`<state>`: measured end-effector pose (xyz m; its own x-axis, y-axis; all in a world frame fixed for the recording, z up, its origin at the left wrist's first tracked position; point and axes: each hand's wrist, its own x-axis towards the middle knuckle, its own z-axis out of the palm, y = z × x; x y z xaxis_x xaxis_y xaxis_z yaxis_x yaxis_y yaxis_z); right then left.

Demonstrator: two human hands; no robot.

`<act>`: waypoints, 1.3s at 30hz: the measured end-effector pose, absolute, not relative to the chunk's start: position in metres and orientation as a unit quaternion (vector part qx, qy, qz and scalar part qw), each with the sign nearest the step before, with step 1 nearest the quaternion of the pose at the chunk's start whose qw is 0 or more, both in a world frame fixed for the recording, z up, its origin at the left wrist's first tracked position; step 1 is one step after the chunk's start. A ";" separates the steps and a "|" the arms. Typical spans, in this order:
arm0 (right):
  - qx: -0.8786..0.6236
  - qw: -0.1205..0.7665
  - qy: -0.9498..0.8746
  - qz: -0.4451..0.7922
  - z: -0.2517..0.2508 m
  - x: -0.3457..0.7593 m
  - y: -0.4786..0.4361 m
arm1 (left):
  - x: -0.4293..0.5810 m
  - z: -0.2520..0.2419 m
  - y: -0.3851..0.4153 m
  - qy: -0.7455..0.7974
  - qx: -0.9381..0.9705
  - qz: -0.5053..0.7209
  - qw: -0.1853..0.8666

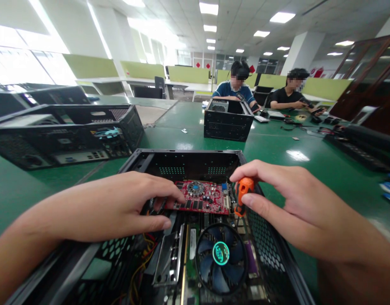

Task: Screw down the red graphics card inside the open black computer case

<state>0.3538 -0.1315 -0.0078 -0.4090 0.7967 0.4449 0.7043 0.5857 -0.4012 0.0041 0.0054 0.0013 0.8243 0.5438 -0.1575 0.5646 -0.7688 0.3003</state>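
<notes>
In front of me lies an opened black computer case [195, 151] with its insides showing. A red graphics card [210, 197] with a small round fan sits toward its far end. My left hand [144, 201] reaches over the left wall, fingers apart, its fingertips at the card's left end. In my right hand [271, 190] is an orange and black screwdriver [244, 190], handle up, its shaft pointing down beside the card's right end. The screwdriver's tip is hard to make out. Nearer to me are a dark CPU cooler fan [222, 258] and a green memory stick [191, 262].
Another open case [64, 142] stands at the left on the green table [169, 127]. A smaller case [228, 123] stands ahead, with a person [235, 87] behind it. A second person [288, 95] sits further right. Cables and black parts [363, 144] lie along the right side.
</notes>
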 end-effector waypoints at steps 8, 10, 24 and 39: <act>-0.441 0.300 -0.844 0.058 -0.009 0.356 -0.129 | 0.006 0.003 0.003 0.308 0.933 -0.029 0.183; -0.433 0.292 -0.851 0.056 -0.012 0.357 -0.132 | 0.008 0.004 0.002 0.315 0.930 -0.038 0.186; -0.382 0.408 -0.819 0.127 -0.028 0.310 -0.122 | 0.005 -0.001 0.005 0.296 0.932 -0.021 0.206; -0.374 0.399 -0.827 0.132 -0.032 0.312 -0.121 | 0.004 -0.001 0.005 0.295 0.933 -0.016 0.206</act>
